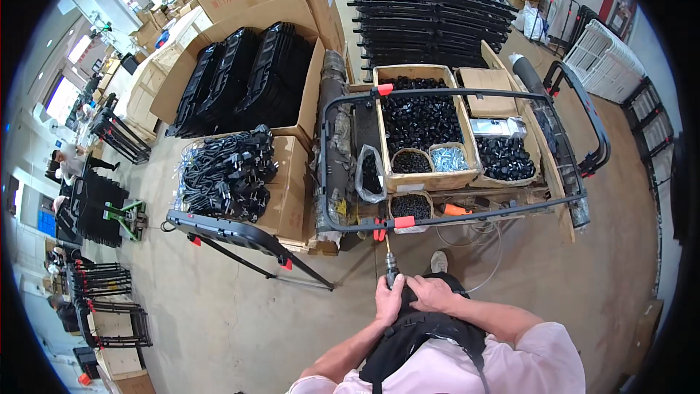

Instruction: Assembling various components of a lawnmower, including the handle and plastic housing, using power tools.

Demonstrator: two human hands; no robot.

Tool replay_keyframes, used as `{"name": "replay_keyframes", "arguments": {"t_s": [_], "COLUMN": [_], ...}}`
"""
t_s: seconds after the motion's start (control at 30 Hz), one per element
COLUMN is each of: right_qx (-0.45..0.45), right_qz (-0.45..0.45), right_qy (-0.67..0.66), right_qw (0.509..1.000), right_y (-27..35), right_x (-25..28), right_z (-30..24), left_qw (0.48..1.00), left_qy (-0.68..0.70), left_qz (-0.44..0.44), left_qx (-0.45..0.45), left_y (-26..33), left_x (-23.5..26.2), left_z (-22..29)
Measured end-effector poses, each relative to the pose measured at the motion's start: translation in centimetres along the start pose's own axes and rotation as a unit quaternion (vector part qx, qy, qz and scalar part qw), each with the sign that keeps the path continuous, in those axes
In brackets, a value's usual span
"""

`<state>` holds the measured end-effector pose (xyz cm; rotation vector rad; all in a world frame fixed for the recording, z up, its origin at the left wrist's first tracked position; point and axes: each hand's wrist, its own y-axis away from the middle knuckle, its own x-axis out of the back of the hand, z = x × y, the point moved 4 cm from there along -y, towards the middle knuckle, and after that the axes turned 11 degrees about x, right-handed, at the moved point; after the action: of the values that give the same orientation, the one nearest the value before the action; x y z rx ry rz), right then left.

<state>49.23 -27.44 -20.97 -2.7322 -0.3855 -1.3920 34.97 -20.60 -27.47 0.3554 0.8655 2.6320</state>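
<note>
My left hand (389, 300) is wrapped around a power screwdriver (391, 261) held low in front of my body. The bit points away from me and ends near red clips (379, 230) at the near rail of a black tubular frame (481, 219). Close beside it, my right hand (432, 294) has its fingers curled toward the tool's rear; what they hold is hidden. The frame lies across a workbench, over a wooden tray (421, 179) of black plastic parts (423, 118). Blue-silver screws (448, 158) and small dark screws (412, 206) sit in bins nearby.
Left of the bench, black cables (226, 171) lie on a carton, with black panels (273, 76) in a box behind. A legged black panel (233, 232) stands at the near left. Stacked black frames (434, 18) rise behind the bench. A pale hose (498, 255) loops near my feet.
</note>
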Motion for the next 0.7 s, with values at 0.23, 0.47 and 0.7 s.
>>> {"name": "replay_keyframes", "arguments": {"t_s": [0.23,0.47,0.7], "right_qx": [-0.036,-0.049,-0.077], "right_qz": [0.040,0.046,0.047], "right_qy": [0.002,-0.014,-0.029], "right_qw": [0.999,0.998,0.995], "right_y": [0.0,-0.2,-0.8], "right_x": [-0.7,-1.3,-1.0], "right_z": [0.7,0.2,-0.3], "left_qw": [1.000,0.997,0.994], "left_qy": [0.015,-0.050,-0.087], "left_qz": [0.001,0.027,0.042], "left_qx": [-0.007,-0.045,-0.042], "left_y": [-1.3,-1.4,-1.7], "left_x": [-0.6,0.4,1.0], "left_z": [0.7,1.2,1.7]}}
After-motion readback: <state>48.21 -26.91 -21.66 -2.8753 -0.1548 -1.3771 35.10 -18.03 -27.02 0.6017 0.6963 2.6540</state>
